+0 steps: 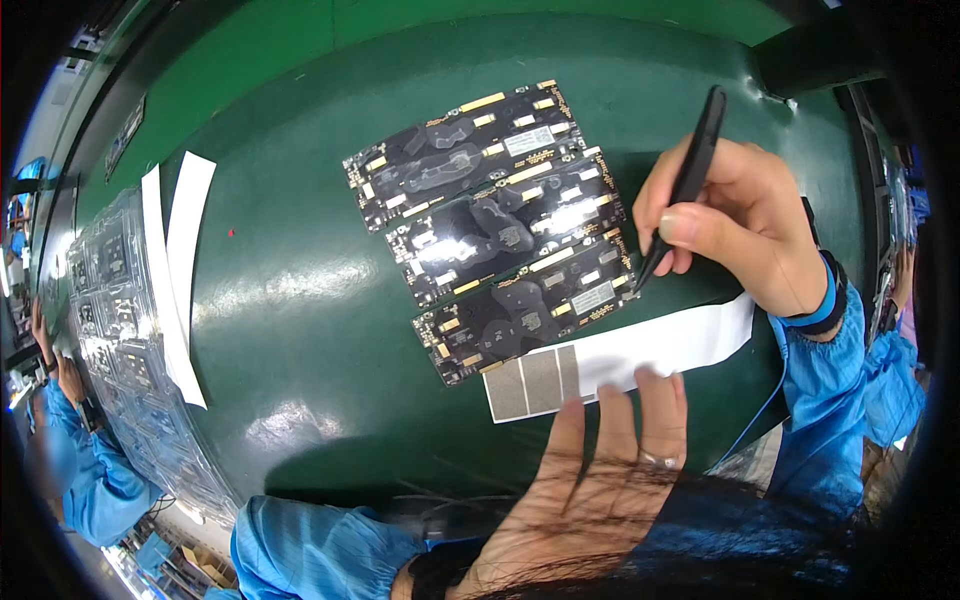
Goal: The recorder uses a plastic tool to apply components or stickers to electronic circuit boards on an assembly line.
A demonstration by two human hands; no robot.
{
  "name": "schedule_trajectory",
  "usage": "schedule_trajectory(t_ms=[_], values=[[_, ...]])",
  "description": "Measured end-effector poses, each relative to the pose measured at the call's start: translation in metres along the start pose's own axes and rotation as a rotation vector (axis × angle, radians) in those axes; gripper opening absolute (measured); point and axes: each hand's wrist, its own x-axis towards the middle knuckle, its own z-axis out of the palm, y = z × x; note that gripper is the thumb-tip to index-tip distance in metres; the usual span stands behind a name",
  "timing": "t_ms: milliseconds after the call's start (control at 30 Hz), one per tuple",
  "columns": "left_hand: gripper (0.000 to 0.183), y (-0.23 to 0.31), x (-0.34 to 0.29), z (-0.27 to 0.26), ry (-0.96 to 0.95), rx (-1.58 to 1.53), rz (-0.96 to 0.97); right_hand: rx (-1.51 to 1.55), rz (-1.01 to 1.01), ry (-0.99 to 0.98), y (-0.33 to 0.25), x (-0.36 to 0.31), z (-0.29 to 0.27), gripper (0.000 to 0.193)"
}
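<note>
Black tweezers [697, 150] are gripped in my right hand [745, 215], their tips pointing down at the right end of the nearest circuit board [520, 315]. Two more black circuit boards, a middle one [500, 232] and a far one [445, 160], lie slanted just beyond it. My left hand [600, 470] lies with fingers spread, fingertips at the lower edge of a white backing strip [655, 345]. Grey-brown rectangular stickers [525, 385] sit on the strip's left end. Loose hair partly covers my left hand. Whether the tweezer tips hold anything is too small to tell.
At the left, clear plastic trays [115, 320] hold several circuit boards, with two white paper strips [185, 270] beside them. The green tabletop [290, 350] reflects light. Another person's blue sleeve [95, 480] shows at far left. A blue cord [755, 415] runs beside my right forearm.
</note>
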Motion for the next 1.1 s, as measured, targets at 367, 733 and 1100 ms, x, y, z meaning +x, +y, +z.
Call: schedule_trajectory(t_ms=[367, 733, 1100], values=[[0.073, -0.014, 0.007, 0.016, 0.079, 0.005, -0.103, 0.003, 0.01, -0.057, -0.003, 0.015, 0.004, 0.02], [0.078, -0.015, 0.019, 0.017, 0.171, 0.016, -0.134, -0.076, -0.023, -0.094, -0.004, 0.018, -0.002, 0.016], [0.073, -0.045, 0.004, 0.024, 0.245, 0.119, 0.069, -0.263, -0.43, -0.041, 0.027, 0.033, 0.022, 0.034]])
